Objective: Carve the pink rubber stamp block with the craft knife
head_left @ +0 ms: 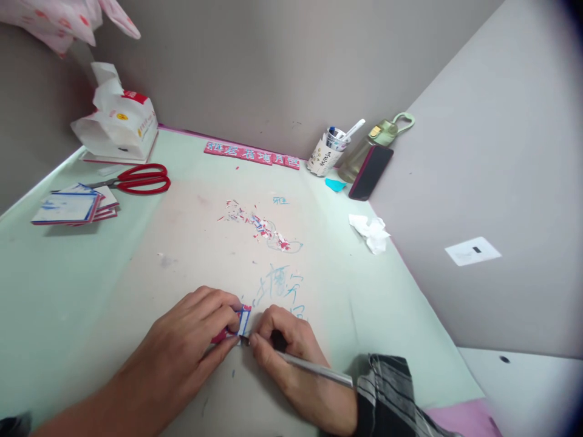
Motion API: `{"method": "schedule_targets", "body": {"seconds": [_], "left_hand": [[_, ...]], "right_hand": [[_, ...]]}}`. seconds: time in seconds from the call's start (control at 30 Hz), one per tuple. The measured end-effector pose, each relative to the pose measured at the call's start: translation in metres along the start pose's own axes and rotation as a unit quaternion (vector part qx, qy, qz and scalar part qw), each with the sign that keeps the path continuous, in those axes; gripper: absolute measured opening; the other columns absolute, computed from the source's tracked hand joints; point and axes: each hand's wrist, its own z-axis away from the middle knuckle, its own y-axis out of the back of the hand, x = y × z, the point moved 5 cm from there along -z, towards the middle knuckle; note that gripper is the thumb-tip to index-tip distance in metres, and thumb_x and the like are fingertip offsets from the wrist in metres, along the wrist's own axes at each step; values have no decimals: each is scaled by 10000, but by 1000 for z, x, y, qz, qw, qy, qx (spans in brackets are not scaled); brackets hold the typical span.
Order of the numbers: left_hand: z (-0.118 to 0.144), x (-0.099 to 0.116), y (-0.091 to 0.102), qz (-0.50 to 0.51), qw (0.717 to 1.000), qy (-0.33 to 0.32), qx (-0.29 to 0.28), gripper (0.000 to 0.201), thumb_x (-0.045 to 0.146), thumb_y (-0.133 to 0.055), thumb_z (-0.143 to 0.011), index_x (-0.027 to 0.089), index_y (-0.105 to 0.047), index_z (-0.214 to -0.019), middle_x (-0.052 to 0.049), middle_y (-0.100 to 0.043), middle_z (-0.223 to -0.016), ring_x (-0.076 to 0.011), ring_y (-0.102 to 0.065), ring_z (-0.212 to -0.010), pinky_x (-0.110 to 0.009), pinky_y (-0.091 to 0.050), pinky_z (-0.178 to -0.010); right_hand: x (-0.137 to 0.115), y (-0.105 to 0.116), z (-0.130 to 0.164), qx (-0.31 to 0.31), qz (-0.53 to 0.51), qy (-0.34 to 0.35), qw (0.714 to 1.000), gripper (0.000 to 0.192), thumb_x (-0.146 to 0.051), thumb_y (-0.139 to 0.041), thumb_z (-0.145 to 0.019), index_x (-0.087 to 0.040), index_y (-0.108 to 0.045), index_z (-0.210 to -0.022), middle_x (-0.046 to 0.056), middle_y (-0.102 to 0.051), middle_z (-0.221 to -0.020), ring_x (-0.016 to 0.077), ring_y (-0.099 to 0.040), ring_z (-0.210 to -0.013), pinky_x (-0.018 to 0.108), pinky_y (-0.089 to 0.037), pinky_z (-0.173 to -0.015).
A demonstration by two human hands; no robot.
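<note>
My left hand [191,340] is closed on a small red-and-white card piece [245,320] with blue lines, pressing it against the tabletop. My fingers cover most of its left side. Gripped like a pen in my right hand [298,370] is a craft knife [316,368] with a slim silver handle. Its dark tip meets the card's lower edge, close to my left thumb, and is partly hidden by my fingers. Beyond both hands lies a trail of red, white and blue scraps [262,226]. Blue handwritten characters [280,282] mark the mat just above the card.
Red-handled scissors [143,179] lie at the left beside stacked white cards [66,207]. Behind them stands a tissue pack [121,124]. Lettered red strips [250,155] line the back wall. A pen can [325,155], bottle [364,155], phone [371,173] and crumpled tissue [371,232] sit right.
</note>
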Motion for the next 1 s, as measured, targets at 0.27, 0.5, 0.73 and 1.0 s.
{"method": "schedule_targets", "body": {"seconds": [0.27, 0.5, 0.73, 1.0], "left_hand": [[1, 9, 6, -86, 991, -81, 55, 233, 89, -451, -1005, 242, -620, -1057, 26, -735, -1059, -136, -666, -999, -230, -488, -907], [8, 14, 4, -173, 975, -120, 77, 318, 70, -370, -1023, 206, -646, -1106, -10, -772, -1067, -174, -697, -991, -304, -479, -971], [3, 27, 2, -256, 955, -130, 78, 418, -19, -323, -944, 164, -692, -1014, -56, -796, -998, -218, -708, -927, -394, -380, -1093], [6, 23, -2, -236, 962, -125, 55, 423, -21, -351, -922, 178, -694, -1068, -40, -797, -1055, -209, -694, -970, -407, -309, -1181]], "right_hand": [[2, -1, -1, -4, -31, -29, 999, 246, -267, -530, -905, -228, -396, -702, -51, -433, -656, 125, -389, -636, 271, -312, -627], [5, -2, -2, -4, -56, -57, 997, 233, -254, -547, -890, -225, -419, -698, -52, -452, -661, 122, -399, -637, 266, -312, -608], [8, -3, -3, 1, -92, -70, 993, 240, -246, -566, -892, -223, -431, -695, -58, -448, -655, 118, -382, -634, 257, -316, -584], [9, -4, -3, 6, -115, -85, 990, 239, -233, -584, -897, -217, -454, -698, -60, -461, -660, 116, -394, -644, 256, -322, -591]]}}
